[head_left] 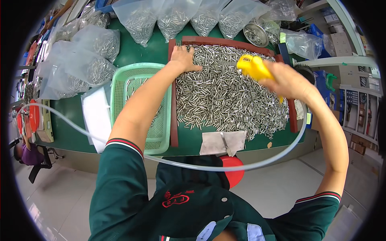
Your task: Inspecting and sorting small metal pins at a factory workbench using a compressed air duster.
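Observation:
Small shiny metal pins (229, 96) lie in a thick layer on the green table, inside a dark red frame (173, 120). At the far left corner of this layer rests my left hand (185, 59), its fingers spread on the pins and the frame edge. My right hand (287, 80) is closed round a yellow air blow gun (255, 67), held over the right part of the pins with its front pointing left. A translucent hose (225, 166) curves from the right hand's side across my front to the left. The blow gun's trigger is hidden by my fingers.
Left of the frame stands a green perforated basket (150, 146) with some pins inside. Bags of pins (138, 24) line the back and left. A metal bowl (255, 35) sits at the back right. Near the front edge lies a pale cloth (211, 142); a red stool (233, 172) is below.

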{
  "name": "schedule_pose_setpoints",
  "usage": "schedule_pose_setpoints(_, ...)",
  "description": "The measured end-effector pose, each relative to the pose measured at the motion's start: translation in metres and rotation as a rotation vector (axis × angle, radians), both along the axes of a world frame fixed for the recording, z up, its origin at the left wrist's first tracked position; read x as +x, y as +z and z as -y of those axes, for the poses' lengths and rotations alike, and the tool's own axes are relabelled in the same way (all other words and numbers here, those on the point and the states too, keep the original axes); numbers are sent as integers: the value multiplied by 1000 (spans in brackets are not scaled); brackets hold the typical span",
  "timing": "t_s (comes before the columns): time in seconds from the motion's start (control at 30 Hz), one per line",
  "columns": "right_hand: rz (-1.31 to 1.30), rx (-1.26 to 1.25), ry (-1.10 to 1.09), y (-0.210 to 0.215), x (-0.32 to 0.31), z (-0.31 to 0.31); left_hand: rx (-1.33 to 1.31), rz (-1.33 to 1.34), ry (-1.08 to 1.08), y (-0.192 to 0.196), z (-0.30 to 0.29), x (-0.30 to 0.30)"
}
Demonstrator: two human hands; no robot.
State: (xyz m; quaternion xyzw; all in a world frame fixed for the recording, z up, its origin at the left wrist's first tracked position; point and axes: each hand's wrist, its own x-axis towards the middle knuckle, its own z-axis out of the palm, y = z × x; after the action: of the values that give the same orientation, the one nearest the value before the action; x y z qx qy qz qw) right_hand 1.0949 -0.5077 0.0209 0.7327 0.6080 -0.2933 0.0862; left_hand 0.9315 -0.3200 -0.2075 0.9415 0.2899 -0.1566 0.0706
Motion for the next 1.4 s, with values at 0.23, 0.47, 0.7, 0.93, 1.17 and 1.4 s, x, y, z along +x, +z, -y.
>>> schedule_pose_setpoints(0.23, 17, 11, -69, -1, 18, 18, -96, -40, 127, -1, -2, 12)
schedule_pose_setpoints(0.47, 62, 5, -80, -6, 22, 28, -304, 47, 250, -9, 5, 22)
schedule_pose_setpoints(0.7, 90, 10, -142, -1, 32, 20, -395, 210, 283, -5, 44, 30)
schedule_pose_setpoints(0.93, 89, -10, -98, 6, 38, 16, -530, 390, -8, 6, 40, 29)
schedule_pose_setpoints(1.17, 129, 38, -89, -1, 39, 19, -311, 341, 267, -7, 22, 45)
schedule_pose_setpoints(1.4, 85, -44, -156, -4, 37, 34, -246, 242, 281, -11, 38, 65)
